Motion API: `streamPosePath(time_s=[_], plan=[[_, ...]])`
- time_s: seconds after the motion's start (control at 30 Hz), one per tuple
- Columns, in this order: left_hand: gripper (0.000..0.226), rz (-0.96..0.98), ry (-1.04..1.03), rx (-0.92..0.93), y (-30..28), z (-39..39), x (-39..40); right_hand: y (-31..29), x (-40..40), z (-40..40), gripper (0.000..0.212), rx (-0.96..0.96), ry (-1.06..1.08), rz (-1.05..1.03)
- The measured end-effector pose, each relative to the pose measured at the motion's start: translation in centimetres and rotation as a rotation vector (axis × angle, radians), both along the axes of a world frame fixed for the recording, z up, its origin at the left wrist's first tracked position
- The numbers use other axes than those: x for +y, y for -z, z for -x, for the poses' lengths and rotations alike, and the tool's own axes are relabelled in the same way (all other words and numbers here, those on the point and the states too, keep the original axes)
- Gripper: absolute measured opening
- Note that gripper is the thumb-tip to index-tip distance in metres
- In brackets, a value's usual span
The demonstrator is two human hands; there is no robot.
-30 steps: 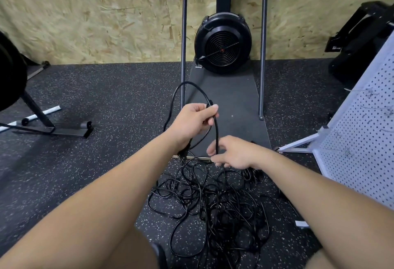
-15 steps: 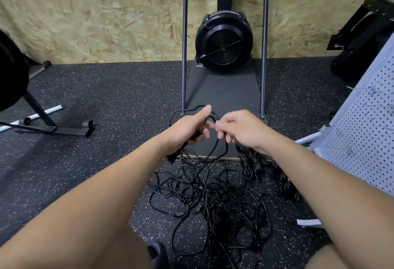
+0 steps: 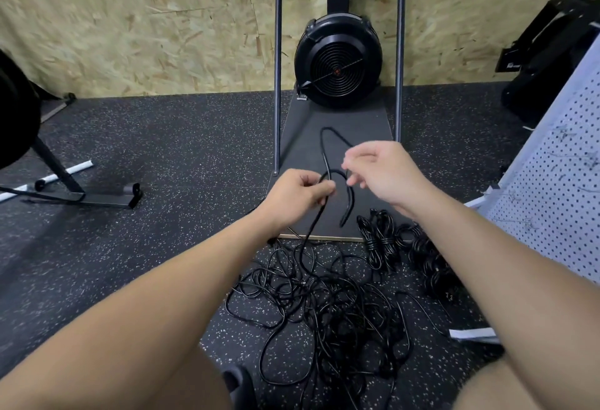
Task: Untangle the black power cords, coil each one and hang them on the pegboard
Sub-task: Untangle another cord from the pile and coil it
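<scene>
A tangled pile of black power cords [image 3: 324, 309] lies on the speckled floor in front of me. My left hand [image 3: 297, 195] grips one black cord [image 3: 322, 150] that rises from the pile and loops above my fist. My right hand [image 3: 381, 172] is just to the right, a little higher, its blurred fingertips pinching the far side of that loop. A short curved end of cord hangs below between both hands. Two coiled cord bundles [image 3: 383, 242] lie to the right of the pile. The white pegboard [image 3: 552, 208] leans at the right edge.
A black fan unit [image 3: 337, 62] stands on a dark platform [image 3: 337, 120] between two upright metal poles against the chipboard wall. A black stand's foot [image 3: 97, 197] and a white tube [image 3: 78, 167] lie to the left. Black equipment [image 3: 552, 52] sits at the far right.
My right hand has lifted from the pile, met my left hand, then drawn up and right, pulling a cord loop open. The left hand has dropped slightly, still holding the cord.
</scene>
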State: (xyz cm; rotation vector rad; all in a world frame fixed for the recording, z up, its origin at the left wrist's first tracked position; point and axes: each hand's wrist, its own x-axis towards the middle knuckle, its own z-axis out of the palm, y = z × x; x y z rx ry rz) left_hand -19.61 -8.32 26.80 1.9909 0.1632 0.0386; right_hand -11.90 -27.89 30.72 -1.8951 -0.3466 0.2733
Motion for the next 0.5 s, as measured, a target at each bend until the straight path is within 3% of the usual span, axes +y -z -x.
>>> streamPosePath(time_s=[0.13, 0.27, 0.37, 0.5], plan=[[0.025, 0.289, 0.008, 0.006, -1.1, -0.9, 0.0, 1.5, -0.4, 1.6, 0.017, 0.052, -0.268, 0.336], [0.023, 0.349, 0.049, -0.004, -1.8, -1.1, -0.5, 3.8, 0.5, 3.0, 0.050, 0.147, -0.565, 0.501], [0.022, 0.376, 0.056, -0.008, -2.2, -1.4, -0.6, 5.5, 1.1, 3.4, 0.039, 0.245, -0.613, 0.445], [0.023, 0.396, 0.044, -0.007, -1.9, -1.5, 0.1, 6.1, 1.5, 3.8, 0.020, 0.235, -0.631, 0.420]])
